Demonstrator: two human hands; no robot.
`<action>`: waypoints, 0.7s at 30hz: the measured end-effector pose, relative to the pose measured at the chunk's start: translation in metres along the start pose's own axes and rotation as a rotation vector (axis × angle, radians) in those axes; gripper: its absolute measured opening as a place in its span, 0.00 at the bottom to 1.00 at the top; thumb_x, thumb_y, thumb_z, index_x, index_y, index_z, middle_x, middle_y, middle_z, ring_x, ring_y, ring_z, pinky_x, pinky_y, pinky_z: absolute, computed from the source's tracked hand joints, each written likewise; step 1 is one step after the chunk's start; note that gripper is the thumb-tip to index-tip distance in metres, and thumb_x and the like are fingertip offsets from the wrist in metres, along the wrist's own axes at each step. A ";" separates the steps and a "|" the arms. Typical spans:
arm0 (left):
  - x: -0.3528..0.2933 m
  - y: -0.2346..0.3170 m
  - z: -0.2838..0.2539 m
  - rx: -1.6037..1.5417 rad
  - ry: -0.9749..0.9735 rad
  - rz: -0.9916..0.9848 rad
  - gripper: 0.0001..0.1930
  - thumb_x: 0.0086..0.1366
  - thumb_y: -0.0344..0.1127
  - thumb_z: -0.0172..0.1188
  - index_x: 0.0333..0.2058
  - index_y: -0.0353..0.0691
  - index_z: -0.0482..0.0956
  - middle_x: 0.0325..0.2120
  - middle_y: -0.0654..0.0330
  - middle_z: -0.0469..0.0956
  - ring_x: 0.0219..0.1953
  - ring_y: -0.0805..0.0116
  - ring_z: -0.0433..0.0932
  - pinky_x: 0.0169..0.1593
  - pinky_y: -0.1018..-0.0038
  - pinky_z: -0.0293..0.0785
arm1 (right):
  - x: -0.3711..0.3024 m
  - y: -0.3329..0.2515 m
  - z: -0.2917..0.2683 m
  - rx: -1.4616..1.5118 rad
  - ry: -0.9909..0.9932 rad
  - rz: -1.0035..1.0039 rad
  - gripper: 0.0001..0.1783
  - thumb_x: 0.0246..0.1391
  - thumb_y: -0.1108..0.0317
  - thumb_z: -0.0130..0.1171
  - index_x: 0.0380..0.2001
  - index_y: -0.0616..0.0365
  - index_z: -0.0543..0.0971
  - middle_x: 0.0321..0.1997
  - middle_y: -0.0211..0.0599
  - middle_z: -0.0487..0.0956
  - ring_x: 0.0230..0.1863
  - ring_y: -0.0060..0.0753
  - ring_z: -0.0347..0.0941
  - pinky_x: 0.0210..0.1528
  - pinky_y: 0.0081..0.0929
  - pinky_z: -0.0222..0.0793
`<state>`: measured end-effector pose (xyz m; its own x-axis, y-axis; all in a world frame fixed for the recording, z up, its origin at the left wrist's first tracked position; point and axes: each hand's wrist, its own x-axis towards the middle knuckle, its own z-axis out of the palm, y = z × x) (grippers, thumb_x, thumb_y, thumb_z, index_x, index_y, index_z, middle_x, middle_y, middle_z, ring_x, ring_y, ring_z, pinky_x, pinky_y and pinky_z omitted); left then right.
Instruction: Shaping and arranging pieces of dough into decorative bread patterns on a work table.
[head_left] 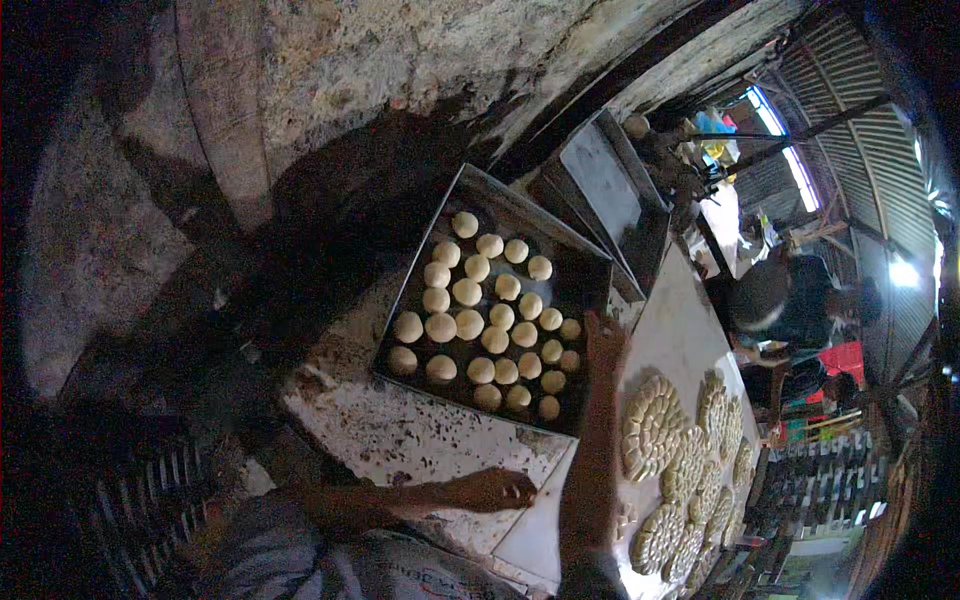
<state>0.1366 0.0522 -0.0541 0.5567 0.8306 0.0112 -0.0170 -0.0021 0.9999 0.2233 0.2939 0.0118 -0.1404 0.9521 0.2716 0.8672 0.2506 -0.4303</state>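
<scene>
A dark square metal baking tray [455, 403] holds several round, pale dough balls [467, 292] in loose rows. My right hand [603, 338] is at the tray's right rim, beside the last dough balls. Its fingers are dim and partly hidden, so whether they grip the rim or a ball is unclear. My left hand [500, 490] is curled in front of the tray's near edge, apart from it; anything inside its fingers is hidden. Right of my right arm, many pale dough pieces [655, 425] lie packed in round clusters on a white tabletop [668, 325].
Another metal tray [600, 185] stands beyond the first. A worn, speckled white surface [370, 430] lies under the near tray. A rough wall [400, 50] rises at the left and top. Another person [790, 300] is on the table's far side, near a red object [843, 362].
</scene>
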 end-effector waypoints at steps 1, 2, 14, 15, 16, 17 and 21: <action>-0.004 0.002 0.010 -0.057 -0.067 -0.043 0.20 0.59 0.48 0.53 0.41 0.37 0.73 0.35 0.54 0.76 0.37 0.66 0.75 0.43 0.70 0.71 | -0.036 0.022 -0.001 0.458 0.087 0.049 0.16 0.52 0.58 0.54 0.33 0.63 0.76 0.26 0.42 0.76 0.26 0.38 0.71 0.29 0.33 0.67; -0.005 0.002 0.024 -0.114 -0.169 -0.083 0.21 0.60 0.50 0.53 0.41 0.36 0.73 0.35 0.53 0.76 0.38 0.65 0.75 0.44 0.70 0.71 | -0.079 0.082 0.008 0.408 0.234 0.094 0.13 0.53 0.62 0.53 0.33 0.64 0.76 0.25 0.38 0.75 0.26 0.31 0.70 0.28 0.27 0.66; 0.159 -0.093 0.203 0.290 -0.091 -0.070 0.13 0.55 0.42 0.54 0.28 0.38 0.79 0.21 0.52 0.78 0.25 0.63 0.77 0.32 0.68 0.72 | -0.452 0.373 -0.158 0.187 0.766 0.929 0.13 0.54 0.65 0.47 0.32 0.66 0.74 0.26 0.42 0.76 0.27 0.35 0.69 0.33 0.30 0.66; 0.198 -0.095 0.218 0.444 -0.031 -0.112 0.15 0.56 0.46 0.53 0.29 0.39 0.79 0.25 0.51 0.78 0.28 0.60 0.77 0.36 0.66 0.72 | -0.451 0.369 -0.167 0.279 0.764 0.942 0.12 0.53 0.65 0.48 0.29 0.65 0.74 0.25 0.40 0.74 0.26 0.32 0.68 0.31 0.28 0.65; 0.232 -0.093 0.226 0.609 0.006 -0.139 0.17 0.57 0.49 0.51 0.31 0.41 0.79 0.29 0.50 0.78 0.32 0.58 0.77 0.39 0.64 0.71 | -0.453 0.359 -0.167 0.371 0.786 0.967 0.11 0.52 0.65 0.49 0.26 0.64 0.74 0.24 0.38 0.73 0.26 0.29 0.66 0.29 0.26 0.64; 0.256 -0.088 0.245 0.797 0.106 -0.115 0.19 0.57 0.52 0.50 0.33 0.42 0.78 0.35 0.49 0.76 0.38 0.55 0.75 0.43 0.61 0.68 | -0.458 0.357 -0.168 0.295 0.758 0.888 0.11 0.52 0.66 0.49 0.26 0.64 0.73 0.24 0.39 0.73 0.25 0.31 0.67 0.29 0.26 0.64; 0.334 -0.190 0.224 0.842 0.423 -0.040 0.26 0.53 0.58 0.54 0.44 0.46 0.73 0.43 0.47 0.72 0.49 0.49 0.66 0.53 0.54 0.58 | -0.429 0.331 -0.139 0.246 0.640 0.525 0.07 0.50 0.68 0.52 0.27 0.62 0.74 0.25 0.44 0.72 0.26 0.39 0.69 0.30 0.30 0.66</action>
<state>0.5113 0.2053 -0.2380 0.1937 0.9715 0.1364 0.6936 -0.2339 0.6813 0.6373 -0.0554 -0.1277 0.6100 0.6918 0.3863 0.6057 -0.0928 -0.7903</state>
